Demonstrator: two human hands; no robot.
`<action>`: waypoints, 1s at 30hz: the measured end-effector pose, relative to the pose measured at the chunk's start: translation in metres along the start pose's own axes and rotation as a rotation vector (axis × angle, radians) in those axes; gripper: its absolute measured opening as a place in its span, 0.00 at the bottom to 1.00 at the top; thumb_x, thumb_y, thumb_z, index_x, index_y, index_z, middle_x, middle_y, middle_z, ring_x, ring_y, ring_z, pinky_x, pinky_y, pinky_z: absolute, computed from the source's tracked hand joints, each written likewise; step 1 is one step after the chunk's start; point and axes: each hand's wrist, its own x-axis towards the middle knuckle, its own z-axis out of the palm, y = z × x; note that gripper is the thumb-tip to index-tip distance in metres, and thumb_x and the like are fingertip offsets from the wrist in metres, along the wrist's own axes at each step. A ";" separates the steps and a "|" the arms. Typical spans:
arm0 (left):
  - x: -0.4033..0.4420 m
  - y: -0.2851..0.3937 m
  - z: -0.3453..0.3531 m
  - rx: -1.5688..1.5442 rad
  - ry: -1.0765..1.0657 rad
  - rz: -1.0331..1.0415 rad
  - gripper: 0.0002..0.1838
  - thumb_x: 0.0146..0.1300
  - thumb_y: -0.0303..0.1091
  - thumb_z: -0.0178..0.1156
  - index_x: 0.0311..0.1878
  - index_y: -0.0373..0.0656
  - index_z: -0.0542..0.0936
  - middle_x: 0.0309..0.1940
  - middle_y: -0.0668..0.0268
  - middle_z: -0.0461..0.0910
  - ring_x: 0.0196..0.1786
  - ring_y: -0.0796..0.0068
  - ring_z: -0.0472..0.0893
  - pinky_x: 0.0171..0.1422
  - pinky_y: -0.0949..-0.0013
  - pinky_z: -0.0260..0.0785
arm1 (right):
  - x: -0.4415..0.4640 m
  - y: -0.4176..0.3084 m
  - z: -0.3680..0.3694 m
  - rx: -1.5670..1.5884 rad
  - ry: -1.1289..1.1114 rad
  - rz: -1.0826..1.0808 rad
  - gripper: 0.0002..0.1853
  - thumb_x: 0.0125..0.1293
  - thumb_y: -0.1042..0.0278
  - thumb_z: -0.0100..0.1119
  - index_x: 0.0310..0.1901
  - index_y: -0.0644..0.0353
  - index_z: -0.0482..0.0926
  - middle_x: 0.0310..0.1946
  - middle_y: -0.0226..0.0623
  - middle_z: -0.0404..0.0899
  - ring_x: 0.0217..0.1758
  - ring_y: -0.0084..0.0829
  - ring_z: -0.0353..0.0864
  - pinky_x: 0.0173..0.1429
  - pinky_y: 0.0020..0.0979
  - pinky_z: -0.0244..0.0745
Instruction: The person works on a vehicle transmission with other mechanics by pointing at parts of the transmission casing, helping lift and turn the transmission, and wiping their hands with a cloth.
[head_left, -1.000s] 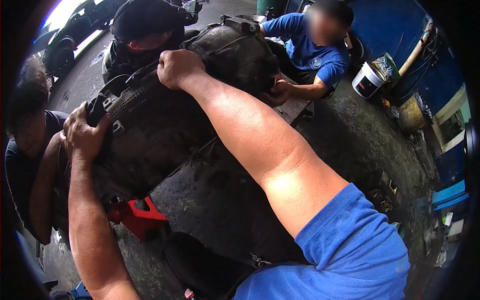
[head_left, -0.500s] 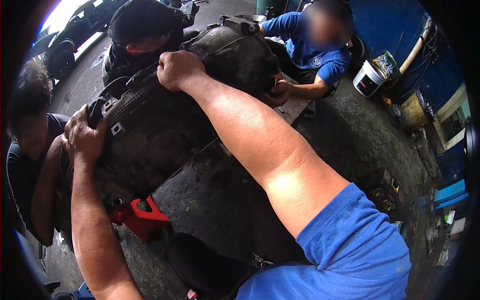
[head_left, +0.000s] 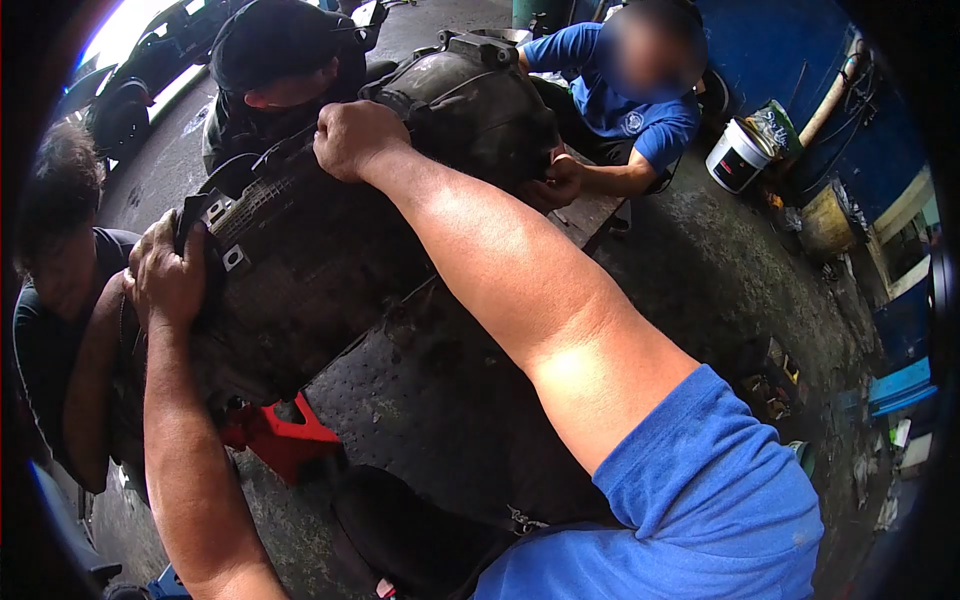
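A large, dark, greasy gearbox (head_left: 300, 260) lies across the upper left, its rounded bell-shaped end (head_left: 470, 105) toward the top. My left hand (head_left: 167, 275) grips its left end, fingers over the edge and thumb beside a black flap-like part. Above the middle of the gearbox, my right hand (head_left: 360, 142) is closed in a fist at the upper edge; its fingertips are hidden. Between the hands, a strip of metal mesh (head_left: 250, 210) and small metal brackets show on the gearbox. A red jack stand (head_left: 290, 440) stands below it, partly covered.
Three people surround the gearbox: one in dark clothes at the far side (head_left: 285, 60), one at the left (head_left: 60, 250), and one in blue (head_left: 640, 125), whose hand touches the rounded end. A white bucket (head_left: 738, 158) and a yellowish drum (head_left: 832, 222) stand at the right.
The thumb of my left hand has shifted slightly, and the black part beside it sits a little differently. The person at the far side has moved their head slightly. My right hand stays put.
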 end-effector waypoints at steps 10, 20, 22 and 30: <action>0.007 -0.018 0.021 -0.079 0.137 0.038 0.26 0.72 0.56 0.42 0.62 0.52 0.74 0.62 0.64 0.74 0.70 0.62 0.66 0.73 0.48 0.50 | 0.001 0.001 0.001 -0.012 0.008 -0.018 0.16 0.64 0.59 0.50 0.49 0.53 0.81 0.49 0.43 0.82 0.56 0.42 0.79 0.62 0.41 0.73; -0.001 0.001 -0.005 -0.041 0.004 0.005 0.41 0.56 0.70 0.54 0.65 0.51 0.71 0.65 0.61 0.71 0.71 0.58 0.63 0.73 0.42 0.47 | 0.006 0.004 0.008 -0.016 0.029 -0.031 0.16 0.62 0.56 0.50 0.45 0.52 0.82 0.44 0.45 0.83 0.52 0.47 0.81 0.57 0.45 0.75; -0.002 0.003 -0.013 -0.045 -0.026 0.007 0.44 0.52 0.71 0.57 0.66 0.51 0.70 0.65 0.59 0.70 0.71 0.56 0.62 0.74 0.41 0.45 | 0.012 0.006 0.015 -0.026 0.072 -0.033 0.15 0.61 0.55 0.51 0.44 0.50 0.82 0.43 0.45 0.83 0.50 0.48 0.82 0.55 0.47 0.76; -0.003 0.007 -0.022 -0.051 -0.106 -0.022 0.40 0.51 0.63 0.58 0.66 0.54 0.69 0.66 0.58 0.68 0.72 0.54 0.61 0.74 0.40 0.45 | 0.016 0.010 0.023 -0.069 0.110 -0.048 0.16 0.61 0.53 0.53 0.46 0.50 0.82 0.44 0.44 0.83 0.50 0.47 0.81 0.56 0.46 0.76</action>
